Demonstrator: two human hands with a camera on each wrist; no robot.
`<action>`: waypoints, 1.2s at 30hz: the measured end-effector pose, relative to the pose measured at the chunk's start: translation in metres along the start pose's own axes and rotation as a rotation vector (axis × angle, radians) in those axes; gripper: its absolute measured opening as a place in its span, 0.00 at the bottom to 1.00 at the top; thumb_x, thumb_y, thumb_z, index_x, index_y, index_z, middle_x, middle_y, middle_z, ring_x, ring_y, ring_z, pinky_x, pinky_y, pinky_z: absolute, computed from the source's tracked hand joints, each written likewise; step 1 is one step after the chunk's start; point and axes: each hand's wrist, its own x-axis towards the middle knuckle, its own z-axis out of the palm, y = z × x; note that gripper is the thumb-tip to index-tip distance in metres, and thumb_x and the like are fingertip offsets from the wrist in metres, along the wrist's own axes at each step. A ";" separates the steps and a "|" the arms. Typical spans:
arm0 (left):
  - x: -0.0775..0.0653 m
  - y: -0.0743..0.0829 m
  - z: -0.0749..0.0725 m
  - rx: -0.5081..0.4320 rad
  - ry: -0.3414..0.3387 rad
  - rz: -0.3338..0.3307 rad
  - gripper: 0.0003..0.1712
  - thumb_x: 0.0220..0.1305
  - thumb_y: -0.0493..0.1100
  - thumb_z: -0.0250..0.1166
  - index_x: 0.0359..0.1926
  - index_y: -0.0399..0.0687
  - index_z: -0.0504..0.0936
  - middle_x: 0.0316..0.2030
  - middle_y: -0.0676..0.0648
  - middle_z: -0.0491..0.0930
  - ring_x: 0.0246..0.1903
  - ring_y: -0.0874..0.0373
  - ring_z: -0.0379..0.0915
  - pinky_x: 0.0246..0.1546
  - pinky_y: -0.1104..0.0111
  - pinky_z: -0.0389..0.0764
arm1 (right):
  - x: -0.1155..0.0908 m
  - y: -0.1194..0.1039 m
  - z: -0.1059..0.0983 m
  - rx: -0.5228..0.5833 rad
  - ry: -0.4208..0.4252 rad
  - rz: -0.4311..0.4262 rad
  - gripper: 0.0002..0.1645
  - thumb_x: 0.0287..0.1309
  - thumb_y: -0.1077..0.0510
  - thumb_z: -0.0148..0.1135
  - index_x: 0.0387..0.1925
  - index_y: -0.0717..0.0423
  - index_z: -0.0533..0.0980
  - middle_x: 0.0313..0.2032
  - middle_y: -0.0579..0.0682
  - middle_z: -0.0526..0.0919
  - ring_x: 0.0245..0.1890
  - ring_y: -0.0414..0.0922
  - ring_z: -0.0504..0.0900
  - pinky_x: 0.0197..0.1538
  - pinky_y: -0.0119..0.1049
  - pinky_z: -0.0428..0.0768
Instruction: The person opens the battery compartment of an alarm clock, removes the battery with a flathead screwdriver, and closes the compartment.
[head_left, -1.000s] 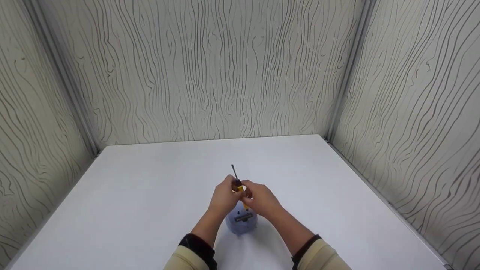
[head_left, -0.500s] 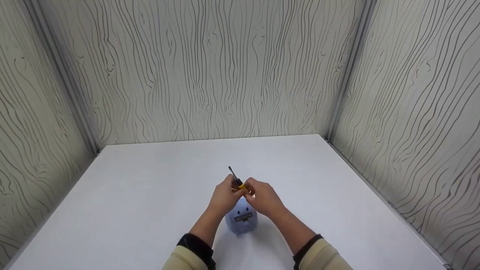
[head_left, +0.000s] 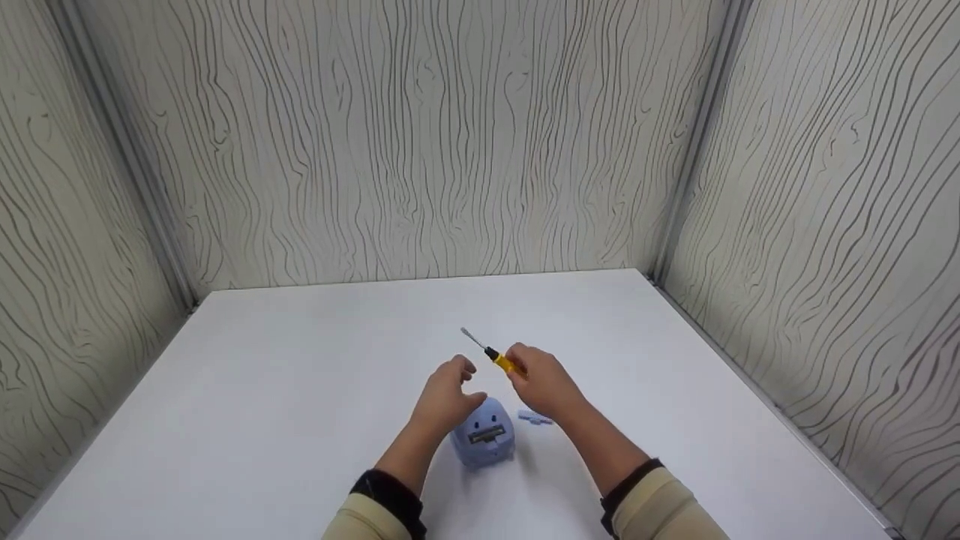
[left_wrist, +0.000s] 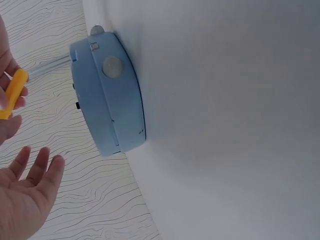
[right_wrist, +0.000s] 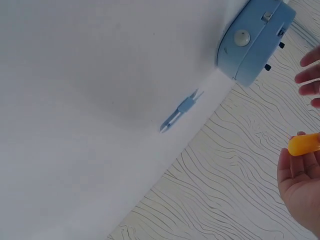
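Observation:
A screwdriver (head_left: 504, 363) with a yellow handle, black collar and thin metal shaft is held by the handle in my right hand (head_left: 543, 381). Its tip points away and to the left, up off the table. My left hand (head_left: 442, 397) holds nothing; its fingers are loosely bent, with the thumb overlapping the top of a light-blue rounded plastic device (head_left: 480, 450) in the head view. That device sits on the table, showing two black pegs and a dark slot. From its edge a clear rod (left_wrist: 50, 65) sticks out in the left wrist view.
A small, thin light-blue plastic piece (right_wrist: 185, 106) lies on the white table (head_left: 300, 390), to the right of the device and near my right wrist. Panels with a wood-grain pattern (head_left: 420, 150) stand behind the table and along both sides.
Both hands were together on the screwdriver. My left hand has let go, and my right hand has drawn it to the right. The small blue piece now shows beside the device.

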 end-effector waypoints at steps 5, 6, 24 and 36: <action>-0.002 -0.001 0.000 0.028 -0.023 -0.052 0.25 0.64 0.41 0.75 0.60 0.43 0.77 0.61 0.36 0.80 0.60 0.43 0.79 0.64 0.48 0.83 | 0.002 0.003 -0.006 -0.003 0.025 -0.012 0.05 0.69 0.64 0.65 0.44 0.57 0.83 0.42 0.55 0.86 0.42 0.48 0.81 0.61 0.51 0.87; -0.002 0.000 0.000 0.029 -0.031 -0.063 0.26 0.64 0.41 0.75 0.60 0.43 0.77 0.61 0.37 0.79 0.60 0.43 0.79 0.64 0.48 0.83 | 0.003 0.004 -0.008 -0.004 0.025 -0.011 0.04 0.68 0.64 0.65 0.43 0.57 0.83 0.42 0.54 0.86 0.42 0.47 0.81 0.61 0.51 0.87; -0.009 -0.016 0.007 0.226 -0.216 -0.123 0.51 0.50 0.52 0.85 0.73 0.45 0.73 0.68 0.36 0.74 0.67 0.40 0.72 0.70 0.40 0.75 | 0.001 0.013 -0.031 0.041 -0.071 0.125 0.02 0.65 0.61 0.70 0.39 0.52 0.85 0.39 0.49 0.87 0.38 0.45 0.78 0.57 0.44 0.88; -0.008 -0.021 0.010 0.235 -0.258 -0.135 0.51 0.49 0.49 0.85 0.73 0.44 0.73 0.62 0.38 0.77 0.62 0.43 0.74 0.71 0.41 0.74 | 0.002 0.023 -0.045 0.087 -0.155 0.000 0.03 0.63 0.60 0.71 0.37 0.55 0.85 0.35 0.50 0.85 0.35 0.44 0.76 0.47 0.38 0.84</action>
